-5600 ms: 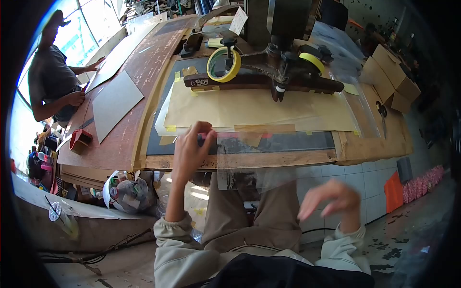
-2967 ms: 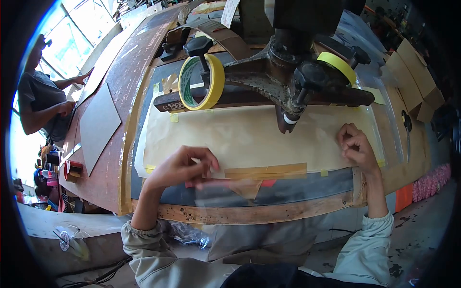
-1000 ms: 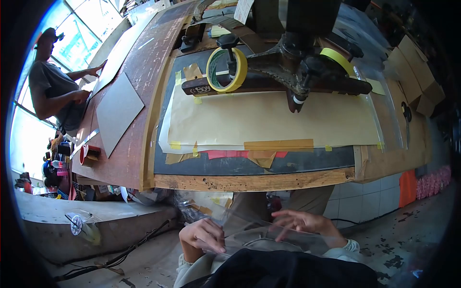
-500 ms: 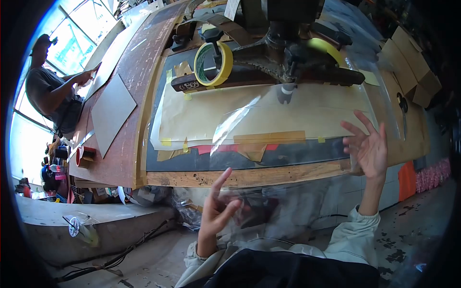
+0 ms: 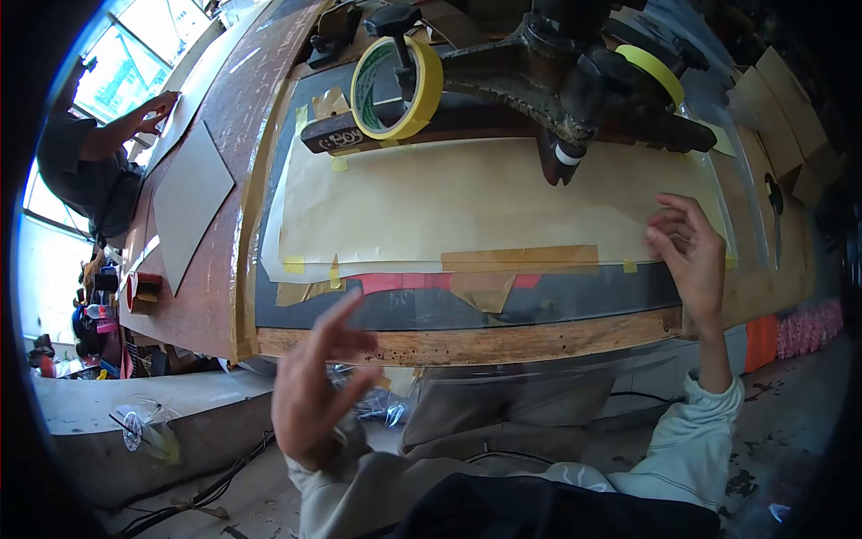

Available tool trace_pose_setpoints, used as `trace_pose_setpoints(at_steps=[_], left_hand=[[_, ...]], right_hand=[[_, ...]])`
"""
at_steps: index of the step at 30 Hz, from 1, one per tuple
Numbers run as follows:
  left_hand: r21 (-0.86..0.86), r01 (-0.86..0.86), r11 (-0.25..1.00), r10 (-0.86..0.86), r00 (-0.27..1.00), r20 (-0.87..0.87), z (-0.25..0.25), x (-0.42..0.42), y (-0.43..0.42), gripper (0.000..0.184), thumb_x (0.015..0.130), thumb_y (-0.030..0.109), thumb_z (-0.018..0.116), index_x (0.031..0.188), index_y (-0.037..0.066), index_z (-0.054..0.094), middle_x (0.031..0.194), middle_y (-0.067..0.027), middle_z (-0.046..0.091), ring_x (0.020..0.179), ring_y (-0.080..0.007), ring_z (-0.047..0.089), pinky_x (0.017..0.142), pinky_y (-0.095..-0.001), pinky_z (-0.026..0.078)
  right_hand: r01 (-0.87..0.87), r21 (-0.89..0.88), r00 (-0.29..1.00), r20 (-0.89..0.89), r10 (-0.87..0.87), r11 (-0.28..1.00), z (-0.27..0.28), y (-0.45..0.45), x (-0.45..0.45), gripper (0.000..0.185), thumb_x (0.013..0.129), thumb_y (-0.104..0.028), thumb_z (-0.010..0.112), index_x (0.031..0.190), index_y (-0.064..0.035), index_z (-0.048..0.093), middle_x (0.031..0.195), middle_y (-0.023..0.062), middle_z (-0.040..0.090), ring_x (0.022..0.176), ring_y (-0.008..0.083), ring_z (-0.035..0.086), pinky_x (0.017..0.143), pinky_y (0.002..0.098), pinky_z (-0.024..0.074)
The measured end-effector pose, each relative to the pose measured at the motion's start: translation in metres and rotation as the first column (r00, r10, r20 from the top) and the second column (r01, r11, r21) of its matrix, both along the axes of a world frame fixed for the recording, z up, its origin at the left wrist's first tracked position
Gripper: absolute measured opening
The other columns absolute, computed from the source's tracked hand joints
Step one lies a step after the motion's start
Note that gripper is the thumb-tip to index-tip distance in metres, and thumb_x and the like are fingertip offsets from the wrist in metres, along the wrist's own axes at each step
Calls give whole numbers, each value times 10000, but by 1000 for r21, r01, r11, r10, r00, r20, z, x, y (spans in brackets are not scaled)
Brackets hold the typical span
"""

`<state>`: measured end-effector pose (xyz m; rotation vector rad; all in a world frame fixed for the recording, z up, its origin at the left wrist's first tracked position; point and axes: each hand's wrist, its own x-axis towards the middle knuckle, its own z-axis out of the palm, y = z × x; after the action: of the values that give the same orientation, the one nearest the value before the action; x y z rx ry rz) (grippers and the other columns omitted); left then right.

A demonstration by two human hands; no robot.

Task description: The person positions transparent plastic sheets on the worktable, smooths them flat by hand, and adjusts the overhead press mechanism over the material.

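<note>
My left hand (image 5: 314, 386) is in the air in front of the table's wooden edge, slightly blurred. Its index finger stretches forward and the thumb stands apart, with nothing visible in it. Over the right front part of the table hovers my right hand (image 5: 693, 256), its fingers loosely bent and apart; I see nothing held. A large tan paper sheet (image 5: 431, 202) lies on the dark board, with brown tape (image 5: 521, 259) and a pink strip (image 5: 404, 282) along its front. Above the paper stands a dark metal press-like frame (image 5: 539, 90) with a crossbar.
Yellow tape rolls (image 5: 422, 99) hang on both sides of the frame. Scissors (image 5: 775, 216) and cardboard (image 5: 777, 112) are at the right. On the left table lies a grey diamond-shaped board (image 5: 190, 202). Another person (image 5: 85, 171) works at the far left.
My left hand has moved left and toward me. My right hand's fingers have curled. A bright, clear-film-like streak over the paper is gone, and the view has shifted slightly.
</note>
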<state>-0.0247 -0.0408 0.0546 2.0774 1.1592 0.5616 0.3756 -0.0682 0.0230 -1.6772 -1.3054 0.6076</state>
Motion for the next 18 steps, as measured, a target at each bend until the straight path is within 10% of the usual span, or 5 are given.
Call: trace_pose_setpoints(at_steps=[6, 18], left_hand=[[326, 283, 902, -154, 916, -369, -17, 61, 81, 768, 728, 367, 793, 1381, 95, 492, 1307, -155, 488, 1161, -320, 537, 939, -435, 456], [364, 152, 919, -81, 976, -203, -40, 79, 108, 488, 811, 219, 737, 1269, 126, 597, 1100, -128, 555, 1076, -313, 507, 961, -434, 414]], right_hand=[[-198, 17, 969, 156, 193, 980, -17, 40, 27, 184, 836, -14, 704, 995, 3, 613, 882, 52, 641, 817, 99, 621, 733, 239, 506], [-307, 31, 932, -194, 307, 951, -19, 46, 60, 160, 829, -16, 713, 947, -19, 604, 904, 18, 601, 851, 77, 565, 789, 242, 465]])
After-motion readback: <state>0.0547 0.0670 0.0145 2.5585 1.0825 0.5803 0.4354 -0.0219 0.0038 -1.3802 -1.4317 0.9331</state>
